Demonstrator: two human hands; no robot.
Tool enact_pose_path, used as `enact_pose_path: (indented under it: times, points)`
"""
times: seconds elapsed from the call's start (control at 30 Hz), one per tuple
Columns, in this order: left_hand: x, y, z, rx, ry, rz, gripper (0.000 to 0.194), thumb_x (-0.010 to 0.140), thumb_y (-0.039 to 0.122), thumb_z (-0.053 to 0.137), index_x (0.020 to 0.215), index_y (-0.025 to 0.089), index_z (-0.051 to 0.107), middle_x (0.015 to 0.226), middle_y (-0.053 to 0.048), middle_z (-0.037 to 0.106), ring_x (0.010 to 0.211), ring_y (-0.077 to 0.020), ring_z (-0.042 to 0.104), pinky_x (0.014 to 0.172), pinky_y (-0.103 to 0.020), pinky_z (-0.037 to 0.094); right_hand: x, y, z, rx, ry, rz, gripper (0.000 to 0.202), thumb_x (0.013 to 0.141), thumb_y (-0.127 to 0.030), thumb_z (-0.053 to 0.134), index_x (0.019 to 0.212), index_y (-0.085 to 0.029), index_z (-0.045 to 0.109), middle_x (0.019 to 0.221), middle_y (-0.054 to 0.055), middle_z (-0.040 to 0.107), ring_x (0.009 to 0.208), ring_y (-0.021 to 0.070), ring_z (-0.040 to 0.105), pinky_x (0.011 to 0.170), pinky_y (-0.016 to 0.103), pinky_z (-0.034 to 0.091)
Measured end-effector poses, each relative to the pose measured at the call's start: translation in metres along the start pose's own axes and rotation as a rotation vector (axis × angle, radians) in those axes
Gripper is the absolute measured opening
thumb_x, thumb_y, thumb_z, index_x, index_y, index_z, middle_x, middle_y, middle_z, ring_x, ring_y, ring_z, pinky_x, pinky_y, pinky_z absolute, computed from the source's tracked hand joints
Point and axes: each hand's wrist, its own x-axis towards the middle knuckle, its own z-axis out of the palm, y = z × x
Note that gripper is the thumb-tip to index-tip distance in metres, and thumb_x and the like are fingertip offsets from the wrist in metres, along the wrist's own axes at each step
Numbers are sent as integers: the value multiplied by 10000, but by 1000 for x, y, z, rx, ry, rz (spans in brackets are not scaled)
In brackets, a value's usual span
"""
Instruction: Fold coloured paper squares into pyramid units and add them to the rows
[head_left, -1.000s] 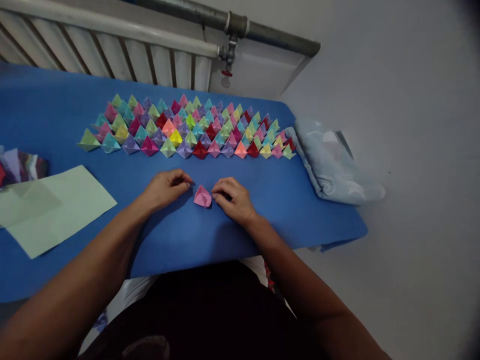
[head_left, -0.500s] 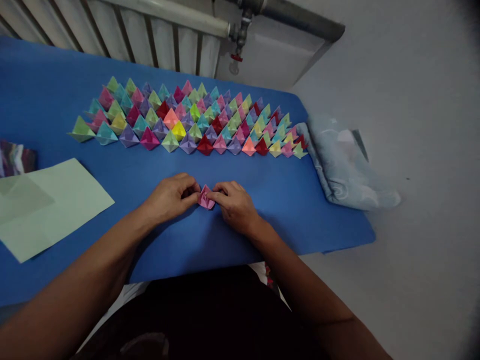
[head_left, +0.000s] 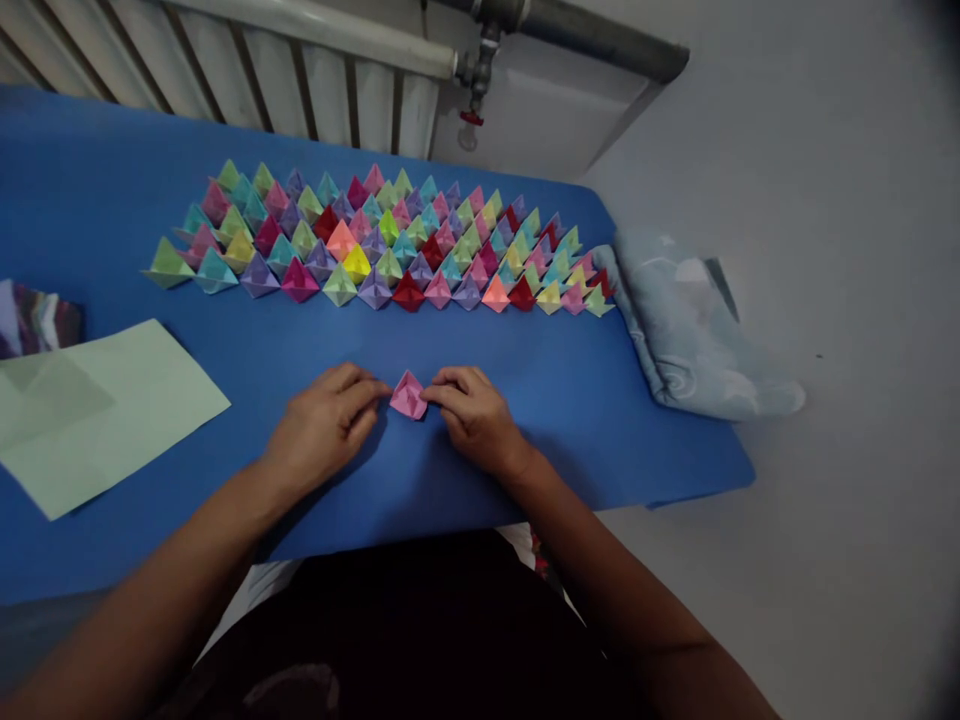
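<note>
The right hand makes a narrow grip: its thumb and forefinger come together on the right corner of the small pink paper piece. The left hand is at the opposite side, with the fingers bent and held close together, and one fingertip reaches the left corner of the piece. I cannot tell if the left fingers pinch this corner or only touch it.

The pink paper piece is folded, with a raised point at the far side, and it lies on the blue tabletop between the two hands, near the person's body. Beyond the hands there stand many folded paper shapes, packed in several rows, in green, blue, purple, pink, red, orange and yellow.

To the left of the left hand, a pale green sheet lies flat, and just beside its far edge is a multicoloured bundle, cut by the picture's border. At the right end of the rows lies a folded grey-blue cloth. Behind the tabletop are a white radiator and a dark pipe.
</note>
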Motion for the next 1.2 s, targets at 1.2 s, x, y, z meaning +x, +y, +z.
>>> enact_pose_path:
  times: [1.2]
  points:
    - [-16,5,16,251,69,126,312,994,184,410,1082,204,709,1006,-93,696,863,-214,624,776,-368,516,-3,2,-3,7,-55,2,359,920,-86,415,1047,-218,724,1041,69,647,990,190,588,914,333,488]
